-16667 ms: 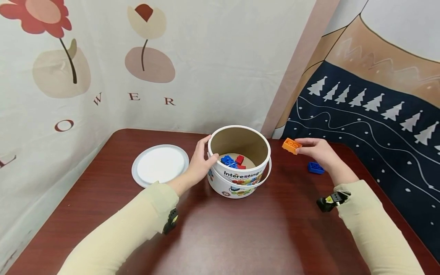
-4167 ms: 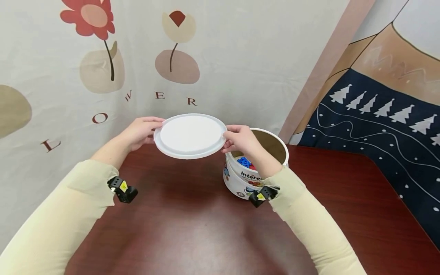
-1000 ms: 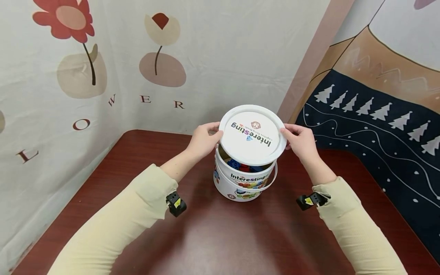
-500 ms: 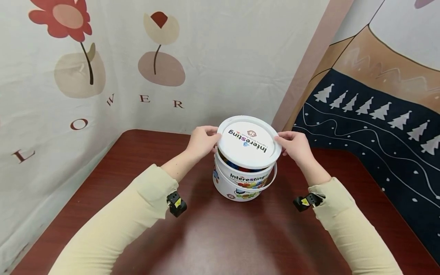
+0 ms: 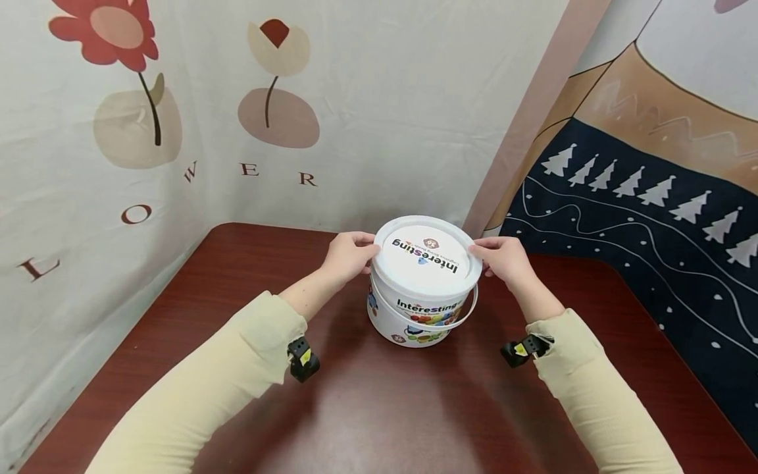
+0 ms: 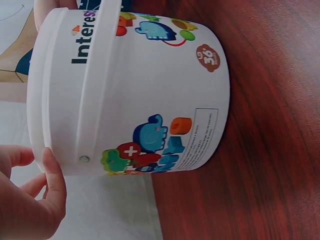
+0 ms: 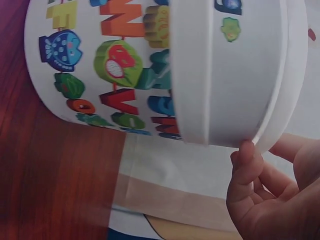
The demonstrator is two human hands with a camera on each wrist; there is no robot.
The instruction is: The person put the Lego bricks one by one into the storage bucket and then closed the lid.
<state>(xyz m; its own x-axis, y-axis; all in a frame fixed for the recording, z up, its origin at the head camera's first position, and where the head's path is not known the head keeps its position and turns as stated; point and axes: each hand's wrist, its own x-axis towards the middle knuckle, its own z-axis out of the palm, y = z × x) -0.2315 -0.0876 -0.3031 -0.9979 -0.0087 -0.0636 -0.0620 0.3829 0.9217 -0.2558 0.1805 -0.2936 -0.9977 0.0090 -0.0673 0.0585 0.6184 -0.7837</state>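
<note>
A white round lid (image 5: 423,273) printed "Interesting" covers the top of the white toy bucket (image 5: 426,307), its lettering upside down in the head view. No gap shows under its front edge. On the left side, my left hand (image 5: 348,257) pinches the rim, thumb and fingers on the lid (image 6: 37,95) in the left wrist view. Opposite it, my right hand (image 5: 506,260) grips the lid (image 7: 294,75) by its edge, as the right wrist view shows. The bucket's white handle (image 5: 474,301) hangs down around its front. Whatever lies inside is hidden.
The bucket stands on a dark red-brown wooden table (image 5: 379,408). Behind it hangs a pale curtain (image 5: 379,118) with flower prints. A dark blue cloth (image 5: 639,230) with white trees borders the right side. Each wrist wears a small black camera (image 5: 304,361).
Earlier the right hand held an orange brick beside the uncovered bucket. Later both hands lifted the lid from the table and brought it over. In the last second it tilted down onto the rim.
</note>
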